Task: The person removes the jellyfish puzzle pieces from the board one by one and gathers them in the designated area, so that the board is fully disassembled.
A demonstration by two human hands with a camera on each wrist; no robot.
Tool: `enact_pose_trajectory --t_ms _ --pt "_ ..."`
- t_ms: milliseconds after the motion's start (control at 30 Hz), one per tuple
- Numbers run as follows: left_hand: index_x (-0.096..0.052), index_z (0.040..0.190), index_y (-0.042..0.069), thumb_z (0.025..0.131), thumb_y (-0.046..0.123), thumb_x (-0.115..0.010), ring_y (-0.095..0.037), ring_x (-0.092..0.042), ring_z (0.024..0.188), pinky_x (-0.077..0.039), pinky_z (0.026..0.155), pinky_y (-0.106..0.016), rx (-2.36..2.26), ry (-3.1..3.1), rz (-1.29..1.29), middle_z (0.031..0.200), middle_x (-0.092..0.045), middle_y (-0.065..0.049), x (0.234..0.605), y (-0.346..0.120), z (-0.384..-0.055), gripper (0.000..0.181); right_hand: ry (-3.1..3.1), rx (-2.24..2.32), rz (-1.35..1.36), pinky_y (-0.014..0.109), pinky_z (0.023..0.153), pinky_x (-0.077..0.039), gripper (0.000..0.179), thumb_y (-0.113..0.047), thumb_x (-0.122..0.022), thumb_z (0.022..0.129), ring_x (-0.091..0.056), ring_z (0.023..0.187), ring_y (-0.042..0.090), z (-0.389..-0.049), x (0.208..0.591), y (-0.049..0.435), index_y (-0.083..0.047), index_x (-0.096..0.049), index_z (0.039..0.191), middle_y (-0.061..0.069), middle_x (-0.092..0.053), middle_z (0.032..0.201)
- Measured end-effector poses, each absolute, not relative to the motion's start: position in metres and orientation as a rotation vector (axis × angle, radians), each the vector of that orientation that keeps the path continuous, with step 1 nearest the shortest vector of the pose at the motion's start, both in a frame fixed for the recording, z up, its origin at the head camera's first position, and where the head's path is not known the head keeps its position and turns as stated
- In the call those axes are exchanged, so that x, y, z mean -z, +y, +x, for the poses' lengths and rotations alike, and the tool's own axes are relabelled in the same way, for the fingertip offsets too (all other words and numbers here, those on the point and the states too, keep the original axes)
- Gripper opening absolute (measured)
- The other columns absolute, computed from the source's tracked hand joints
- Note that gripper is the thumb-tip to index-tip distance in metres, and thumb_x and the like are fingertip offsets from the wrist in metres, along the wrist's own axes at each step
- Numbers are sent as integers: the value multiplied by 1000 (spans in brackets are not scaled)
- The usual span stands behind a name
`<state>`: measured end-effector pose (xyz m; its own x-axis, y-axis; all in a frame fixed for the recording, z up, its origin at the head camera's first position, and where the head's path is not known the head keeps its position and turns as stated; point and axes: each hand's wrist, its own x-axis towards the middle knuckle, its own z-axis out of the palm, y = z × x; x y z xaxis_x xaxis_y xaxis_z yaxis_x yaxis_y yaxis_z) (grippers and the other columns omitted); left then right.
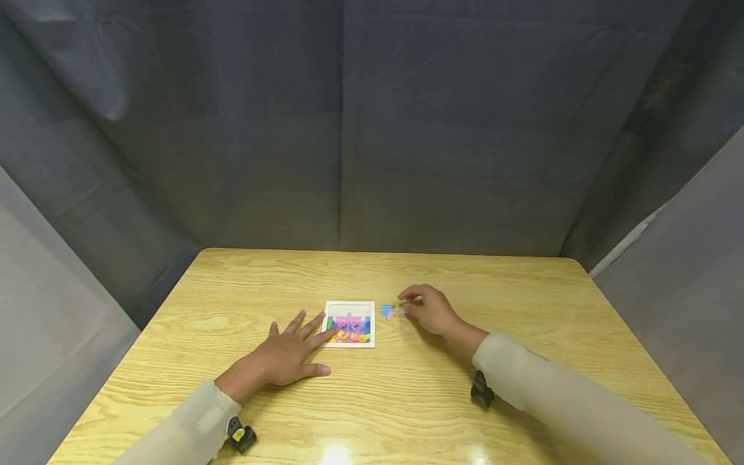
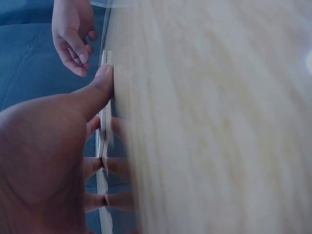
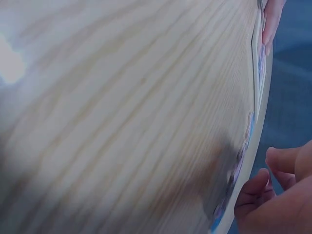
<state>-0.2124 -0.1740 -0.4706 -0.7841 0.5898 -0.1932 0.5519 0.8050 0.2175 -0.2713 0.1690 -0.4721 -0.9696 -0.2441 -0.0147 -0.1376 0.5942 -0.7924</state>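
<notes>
A white-framed jigsaw puzzle (image 1: 371, 326) lies flat on the table in the head view; its lower part shows a pink, blue and yellow picture, and its upper part is plain white. My left hand (image 1: 285, 357) is spread flat, with fingers reaching over the frame's left side. Just right of the frame lie loose blue and pink puzzle pieces (image 1: 387, 311). Above their right end hovers my right hand (image 1: 433, 312), fingers bent, thumb and index finger apart. In the right wrist view no piece shows between the fingertips (image 3: 271, 155), and the pieces lie in a low row on the table.
The wooden table (image 1: 232, 278) has a rounded back edge, with a dark curtain (image 1: 349, 129) hanging behind it. Lighter cloth (image 1: 686, 258) hangs at both sides. Each sleeve bears a small black device (image 1: 481, 389) at the wrist.
</notes>
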Motion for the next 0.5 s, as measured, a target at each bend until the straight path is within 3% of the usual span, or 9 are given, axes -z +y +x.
enact_pose_trajectory --t_ms 300,500 --pt "-23 165 38 97 71 -48 -49 -8 156 -18 105 -87 -198 2751 889 174 -9 -8 471 -174 -213 79 2688 1291 -373 34 83 -56 24 -6 -67 100 -60 96 22 -267 469 141 -3 -70 124 12 -61 120" --pt "-23 162 46 97 72 -47 -49 -8 156 -19 106 -86 -189 2750 868 174 -8 -11 472 -174 -211 74 2665 1280 -463 34 86 -55 23 -6 -67 101 -57 96 20 -264 467 122 -3 -69 123 10 -62 116"
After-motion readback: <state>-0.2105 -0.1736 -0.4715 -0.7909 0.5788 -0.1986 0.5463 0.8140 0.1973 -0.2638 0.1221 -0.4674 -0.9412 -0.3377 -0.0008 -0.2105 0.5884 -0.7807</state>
